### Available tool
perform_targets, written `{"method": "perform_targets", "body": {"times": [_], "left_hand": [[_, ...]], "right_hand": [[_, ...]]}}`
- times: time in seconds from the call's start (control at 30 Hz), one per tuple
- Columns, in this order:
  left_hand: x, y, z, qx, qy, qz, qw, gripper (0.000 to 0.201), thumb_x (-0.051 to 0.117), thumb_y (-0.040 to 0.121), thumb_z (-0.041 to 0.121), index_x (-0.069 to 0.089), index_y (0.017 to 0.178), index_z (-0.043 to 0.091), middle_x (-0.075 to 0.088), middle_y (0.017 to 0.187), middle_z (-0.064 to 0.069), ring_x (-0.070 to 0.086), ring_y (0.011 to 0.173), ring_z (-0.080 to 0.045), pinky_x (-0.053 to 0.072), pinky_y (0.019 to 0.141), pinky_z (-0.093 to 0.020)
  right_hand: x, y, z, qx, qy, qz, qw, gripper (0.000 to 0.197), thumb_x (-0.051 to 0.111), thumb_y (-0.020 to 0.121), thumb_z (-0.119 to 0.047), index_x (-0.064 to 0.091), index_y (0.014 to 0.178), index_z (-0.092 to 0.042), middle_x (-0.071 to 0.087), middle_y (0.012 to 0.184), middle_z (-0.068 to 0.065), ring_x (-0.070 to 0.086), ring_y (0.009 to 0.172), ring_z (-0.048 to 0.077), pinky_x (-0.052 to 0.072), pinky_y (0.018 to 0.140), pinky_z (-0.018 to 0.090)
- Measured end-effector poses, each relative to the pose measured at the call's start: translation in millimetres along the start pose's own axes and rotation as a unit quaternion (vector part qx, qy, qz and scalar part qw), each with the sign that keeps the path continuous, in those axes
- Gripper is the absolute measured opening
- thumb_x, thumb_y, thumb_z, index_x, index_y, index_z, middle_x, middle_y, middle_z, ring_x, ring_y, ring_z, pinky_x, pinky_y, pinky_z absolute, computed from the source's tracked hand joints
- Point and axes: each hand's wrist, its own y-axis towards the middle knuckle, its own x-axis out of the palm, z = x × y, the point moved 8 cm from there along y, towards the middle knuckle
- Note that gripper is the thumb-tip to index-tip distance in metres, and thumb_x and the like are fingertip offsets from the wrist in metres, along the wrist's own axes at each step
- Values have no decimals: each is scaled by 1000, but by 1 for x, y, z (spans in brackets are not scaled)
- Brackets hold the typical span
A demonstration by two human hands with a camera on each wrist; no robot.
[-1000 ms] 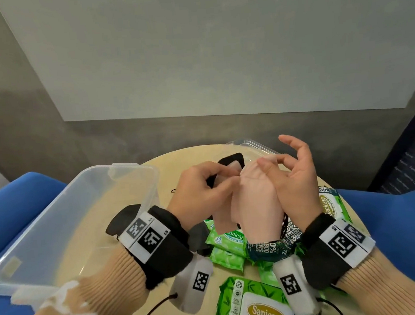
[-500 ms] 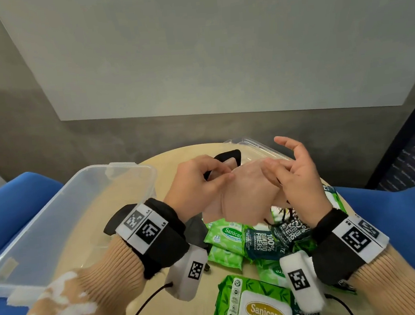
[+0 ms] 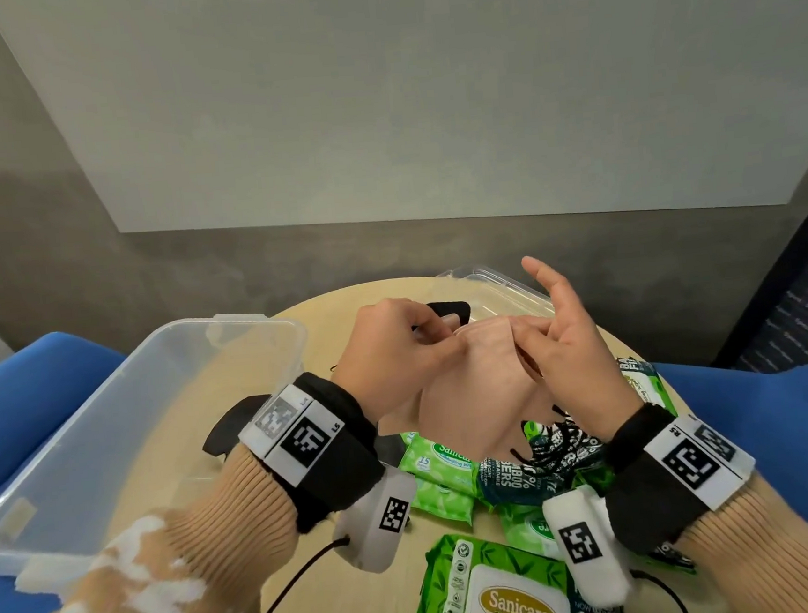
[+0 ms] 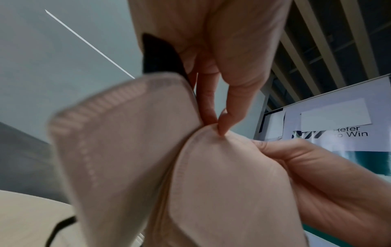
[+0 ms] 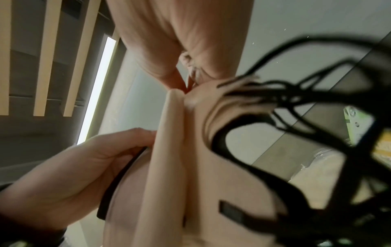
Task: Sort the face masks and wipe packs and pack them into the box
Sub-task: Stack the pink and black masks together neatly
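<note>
Pink face masks [image 3: 472,388] up in air over round table [image 3: 349,599], above green wipe packs [image 3: 495,591]. Our left hand [image 3: 391,351] pinches masks' top edge; our right hand [image 3: 566,341] pinches it too, other fingers spread. Clear box [image 3: 248,329] at 9 o'clock.

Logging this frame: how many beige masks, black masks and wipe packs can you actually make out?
beige masks: at least 2, layers overlap
black masks: at least 2, one behind the fingers, one under the left wrist
wipe packs: at least 4, pile partly hidden
Total: at least 8
</note>
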Motion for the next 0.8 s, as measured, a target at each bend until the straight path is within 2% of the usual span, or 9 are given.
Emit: {"method": "perform_targets", "body": {"times": [0.07,0.13,0.2,0.3,0.43,0.53,0.6,0.7,0.8], "left_hand": [[0,1,-1,-8,2,-2,1000,11,72,80,11,68,71,5,62,69,13,55,91,19,37,62,3],[-1,1,-1,-13,9,2,1000,12,72,80,13,67,70,7,59,64,17,55,72,24,36,59,2],[-2,2,-4,-21,2,9,1000,12,72,79,14,66,70,10,57,63,17,53,61,20,36,58,-1],[-3,2,-7,-31,-11,17,999,14,73,78,17,63,68,16,60,67,13,54,63,10,39,60,-4],[-2,4,-13,-50,-76,19,996,18,75,76,12,60,71,19,60,77,6,55,74,-7,48,76,-25],[-4,3,-14,-45,-116,31,992,22,76,75,8,58,74,20,59,79,6,54,76,-8,47,76,-28],[-6,3,-15,-38,-134,46,989,23,76,75,8,57,75,21,59,78,6,53,74,-7,45,71,-23],[-9,2,-16,-28,-138,59,988,22,76,76,9,58,75,22,61,78,4,54,74,-9,47,68,-23],[-16,2,-18,-22,-120,72,990,18,74,77,6,64,76,21,66,81,4,59,77,-9,50,77,-28]], "right_hand": [[0,-1,-4,-18,0,-7,1000,67,47,95,1,30,138,-47,50,59,9,38,53,17,36,50,20],[1,-2,-9,-29,10,-13,999,71,45,95,4,30,137,-50,44,58,21,35,52,21,35,50,22],[3,-2,-12,-31,15,-21,999,73,45,95,4,30,135,-56,45,65,29,35,56,26,36,52,26],[5,-1,-12,-33,17,-26,999,74,46,95,3,32,132,-59,57,81,13,37,60,26,39,54,26],[6,-2,-12,-19,35,-16,999,69,46,96,1,34,133,-56,54,74,11,37,62,27,37,58,32],[10,-5,-13,17,105,-16,994,50,56,94,-22,38,127,-55,62,83,11,50,70,30,43,65,35],[13,-8,-12,49,135,-29,989,62,71,78,-36,37,127,-53,69,98,8,65,81,24,52,71,33],[14,-11,-15,28,89,-43,995,94,78,71,-5,28,134,-53,69,105,10,70,83,20,56,80,37],[9,-12,-16,1,61,-38,997,92,71,76,9,35,127,-58,66,109,13,70,82,22,57,78,36]]}}
